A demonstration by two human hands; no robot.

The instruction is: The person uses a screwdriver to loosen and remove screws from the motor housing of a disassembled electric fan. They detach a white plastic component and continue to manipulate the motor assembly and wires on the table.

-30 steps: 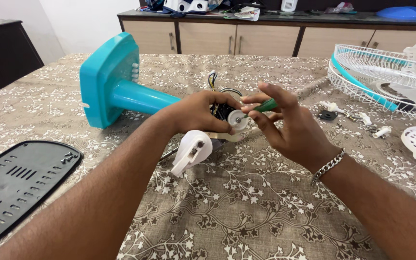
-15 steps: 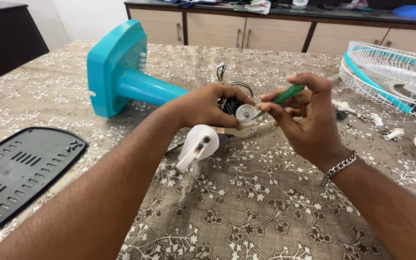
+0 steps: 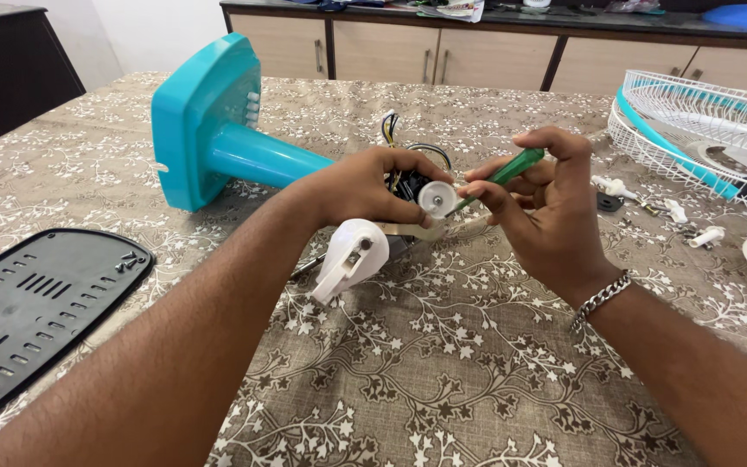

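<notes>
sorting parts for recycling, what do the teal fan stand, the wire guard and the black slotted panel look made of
Teal fan stand: smooth moulded plastic, soft sheen, rounded edges. Wire guard: thin white rods, probably coated metal, with a teal rim band that looks plastic. Black slotted panel: matte black, likely plastic, though painted metal is possible.

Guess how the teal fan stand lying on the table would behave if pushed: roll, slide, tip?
The teal fan stand lies on its side, its flat square base on edge, so it probably won't roll. A push would likely pivot it around that base on the patterned tablecloth, which may bunch. It looks like hollow plastic, so probably light, though the base end may carry more weight.
</notes>
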